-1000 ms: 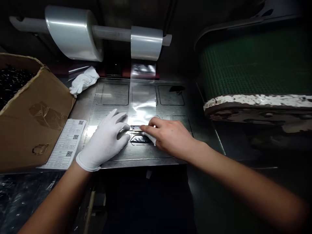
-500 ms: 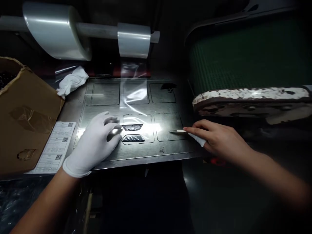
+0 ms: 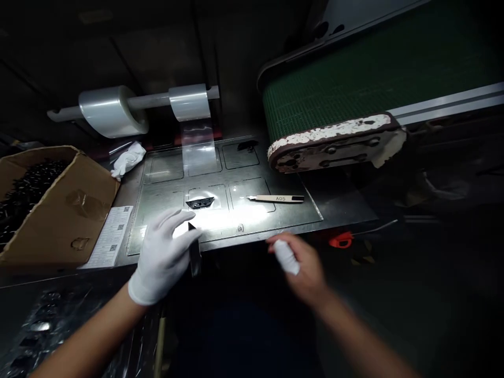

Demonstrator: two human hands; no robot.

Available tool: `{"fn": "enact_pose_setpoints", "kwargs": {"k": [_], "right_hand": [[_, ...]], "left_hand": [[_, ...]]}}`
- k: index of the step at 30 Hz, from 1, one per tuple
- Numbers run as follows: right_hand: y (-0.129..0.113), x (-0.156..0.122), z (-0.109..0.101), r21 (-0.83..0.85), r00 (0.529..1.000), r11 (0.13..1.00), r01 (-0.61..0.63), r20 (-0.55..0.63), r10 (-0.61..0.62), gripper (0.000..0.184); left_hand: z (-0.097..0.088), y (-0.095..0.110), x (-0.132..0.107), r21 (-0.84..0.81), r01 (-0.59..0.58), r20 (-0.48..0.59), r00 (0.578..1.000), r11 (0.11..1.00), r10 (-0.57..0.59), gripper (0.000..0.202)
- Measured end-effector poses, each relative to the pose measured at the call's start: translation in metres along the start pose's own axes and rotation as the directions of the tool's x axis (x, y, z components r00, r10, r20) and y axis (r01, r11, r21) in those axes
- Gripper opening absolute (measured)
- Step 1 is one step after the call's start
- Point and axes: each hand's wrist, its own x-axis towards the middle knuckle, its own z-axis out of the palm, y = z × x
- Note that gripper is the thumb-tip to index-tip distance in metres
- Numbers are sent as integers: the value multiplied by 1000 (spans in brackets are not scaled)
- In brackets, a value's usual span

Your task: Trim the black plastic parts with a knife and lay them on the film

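My left hand [image 3: 163,257], in a white glove, pinches a dark strip-like part [image 3: 195,254] between thumb and fingers at the front edge of the metal plate. Film appears to cover it. Just beyond lies a black trapezoid part [image 3: 200,203] with small details on its face. A craft knife [image 3: 277,198] marked A05 rests on the plate, its blade pointing left. My right hand [image 3: 301,265] is in front of the plate's edge, apart from the knife. White wrapping covers its thumb; its fingers are loosely bent, slightly blurred, and seem to hold nothing.
Two clear film rolls [image 3: 189,102] hang on a bar behind the metal plate [image 3: 252,223]. On the left stand a cardboard box [image 3: 74,220] of black parts, a label sheet [image 3: 112,231] and a crumpled white cloth [image 3: 128,159]. A green conveyor belt [image 3: 334,89] juts in from the right.
My right hand has let go of the craft knife and drawn back toward me. My left hand has picked up the nearer film-covered part from the plate. The view has shifted.
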Motion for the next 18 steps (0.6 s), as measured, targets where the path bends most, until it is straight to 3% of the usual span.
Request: {"fn": "enact_pose_setpoints", "kwargs": {"k": [1, 3, 5, 7, 8, 9, 10, 12, 13, 15, 18], "right_hand": [[-6, -13, 22, 216, 972, 958, -190, 179, 153, 29], [-18, -32, 68, 458, 830, 732, -504, 492, 263, 47], [-25, -40, 108, 495, 716, 559, -665, 637, 287, 53], [-28, -41, 133, 446, 655, 520, -728, 675, 338, 52], [-27, -41, 141, 407, 634, 532, -743, 683, 363, 53], [-27, -40, 147, 360, 622, 567, -741, 687, 376, 52], [-26, -38, 152, 301, 615, 628, -718, 696, 370, 50], [-26, -34, 164, 161, 595, 787, -595, 747, 297, 41], [-26, -32, 171, 100, 567, 856, -506, 787, 243, 35], [-25, -31, 189, 25, 476, 944, -330, 867, 144, 26], [-12, -35, 213, -43, 372, 986, -160, 923, 100, 38]], "left_hand": [[-1, 13, -12, -15, 20, -68, 997, 1000, -21, 41], [1, 38, -37, -22, 72, -138, 988, 997, -74, 43], [5, 59, -62, -17, 154, -176, 972, 988, -155, 40], [6, 75, -86, -89, 326, -219, 916, 941, -338, 41], [5, 82, -97, -192, 458, -232, 838, 868, -494, 43], [2, 89, -107, -347, 594, -193, 712, 726, -675, 46], [-2, 95, -116, -505, 695, -91, 548, 512, -832, 45], [-12, 104, -134, -668, 742, 176, 232, 57, -957, 34], [-17, 105, -145, -675, 732, 267, 124, -93, -956, 27], [-31, 97, -177, -648, 732, 280, -31, -213, -959, 18], [-70, 71, -266, -591, 753, 45, -328, -289, -944, 26]]}}
